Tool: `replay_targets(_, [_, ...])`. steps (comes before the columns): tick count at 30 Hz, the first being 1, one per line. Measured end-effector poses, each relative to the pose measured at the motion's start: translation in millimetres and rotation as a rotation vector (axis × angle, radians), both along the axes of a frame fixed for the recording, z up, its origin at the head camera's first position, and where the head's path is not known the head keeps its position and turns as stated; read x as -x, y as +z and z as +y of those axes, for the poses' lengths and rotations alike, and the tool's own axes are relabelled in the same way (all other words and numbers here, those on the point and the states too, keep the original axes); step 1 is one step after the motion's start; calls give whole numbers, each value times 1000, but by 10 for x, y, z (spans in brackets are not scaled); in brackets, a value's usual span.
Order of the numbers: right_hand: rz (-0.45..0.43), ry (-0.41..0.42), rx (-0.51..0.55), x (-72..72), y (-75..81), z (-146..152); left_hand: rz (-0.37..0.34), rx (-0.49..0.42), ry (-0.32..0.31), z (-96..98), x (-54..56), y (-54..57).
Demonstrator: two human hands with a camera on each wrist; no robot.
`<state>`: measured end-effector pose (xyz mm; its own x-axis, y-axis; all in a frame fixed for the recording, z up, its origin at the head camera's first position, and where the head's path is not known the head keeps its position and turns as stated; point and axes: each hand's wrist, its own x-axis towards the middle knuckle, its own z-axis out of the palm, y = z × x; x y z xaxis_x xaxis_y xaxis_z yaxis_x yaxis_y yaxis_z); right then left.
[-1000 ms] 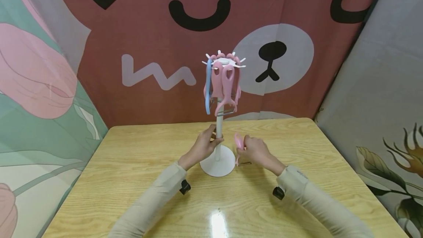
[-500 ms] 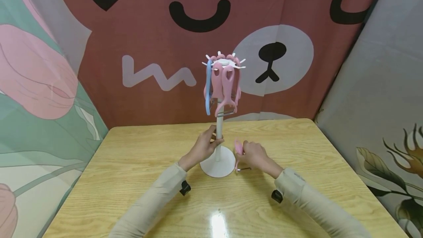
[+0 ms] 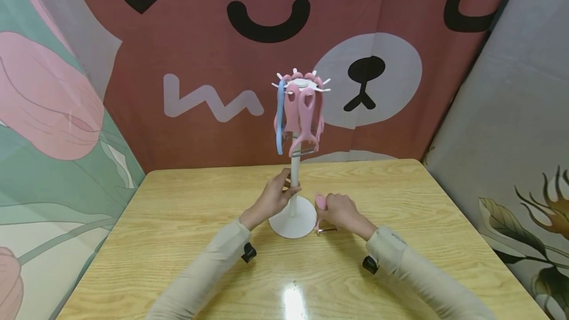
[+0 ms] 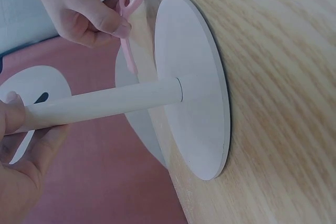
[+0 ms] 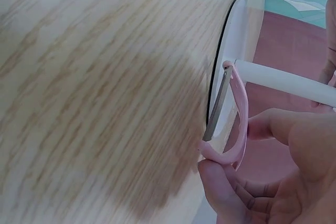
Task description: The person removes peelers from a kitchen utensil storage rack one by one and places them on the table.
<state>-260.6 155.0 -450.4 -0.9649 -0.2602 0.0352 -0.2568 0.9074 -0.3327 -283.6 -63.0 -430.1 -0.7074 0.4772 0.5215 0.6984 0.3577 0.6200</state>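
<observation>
My left hand (image 3: pixel 274 195) grips the white pole (image 4: pixel 105 102) of an upright stand, thumb and fingers on either side of it. The stand's round base (image 3: pixel 286 228) rests on the table. To the right of the base, my right hand (image 3: pixel 342 210) pinches a pink peeler (image 5: pixel 240 114) between thumb and fingers. Its metal blade (image 5: pixel 218 106) points down, close over the table. At the stand's top, white hooks (image 3: pixel 323 90) carry several pink peelers (image 3: pixel 306 112) and a blue one (image 3: pixel 280 117). Those at the back are partly hidden.
The wooden table (image 3: pixel 186 260) reaches back to a curtain (image 3: pixel 200 137) printed with a bear face. Patterned cloths hang at the left (image 3: pixel 53 162) and right (image 3: pixel 502 162). A dark wrist camera (image 3: pixel 249 252) sits under the left sleeve.
My right hand has come slightly nearer and lower with the pink peeler, whose handle now tips more toward the head camera. The left hand and the stand stay where they were.
</observation>
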Motion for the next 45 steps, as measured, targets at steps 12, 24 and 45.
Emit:
replay_targets(12, [-49, -34, -26, 39, -85, -31, -13, -8, -8, -6, -1, -23])
replay_targets(24, [-61, -53, -48, 63, -132, -20, -27, 4, -3, -2, -13, -12])
replay_targets(45, [-95, -38, -62, 72, -150, -29, -26, 0, 0, -2, -9, -12])
